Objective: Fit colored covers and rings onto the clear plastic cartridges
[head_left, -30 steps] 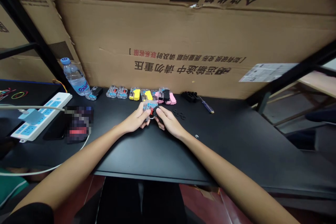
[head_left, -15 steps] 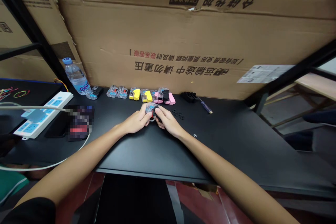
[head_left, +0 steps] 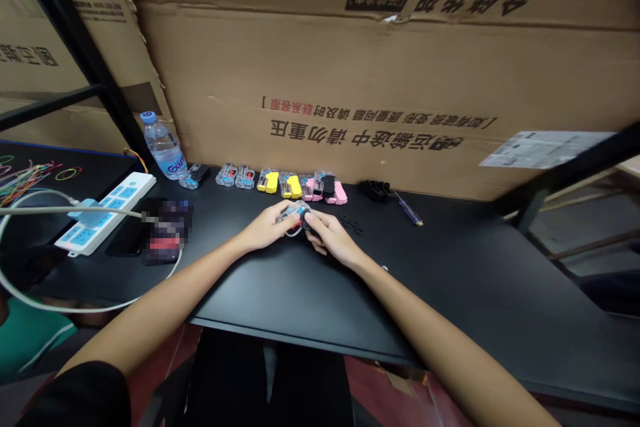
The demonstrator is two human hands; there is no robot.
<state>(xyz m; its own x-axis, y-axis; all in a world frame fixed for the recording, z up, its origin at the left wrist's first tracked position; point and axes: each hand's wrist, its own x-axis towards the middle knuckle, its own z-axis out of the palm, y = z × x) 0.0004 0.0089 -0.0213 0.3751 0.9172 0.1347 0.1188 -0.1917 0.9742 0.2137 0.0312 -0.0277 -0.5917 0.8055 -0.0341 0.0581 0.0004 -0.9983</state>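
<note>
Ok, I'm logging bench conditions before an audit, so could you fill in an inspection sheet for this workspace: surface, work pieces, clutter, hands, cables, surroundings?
Surface: black tabletop; spills, nothing seen.
Work pieces: one clear-cased piece in the hands; a row of similar pieces along the back, some with yellow, pink or black parts; small black rings beside the right hand.
Clutter: water bottle at back left; screwdriver at back right.
Hands: left hand and right hand both hold the clear-cased piece.
Cables: white cable loops at left; blue plug on the white power strip.
Surroundings: printed cardboard behind; black frame at left.
</note>
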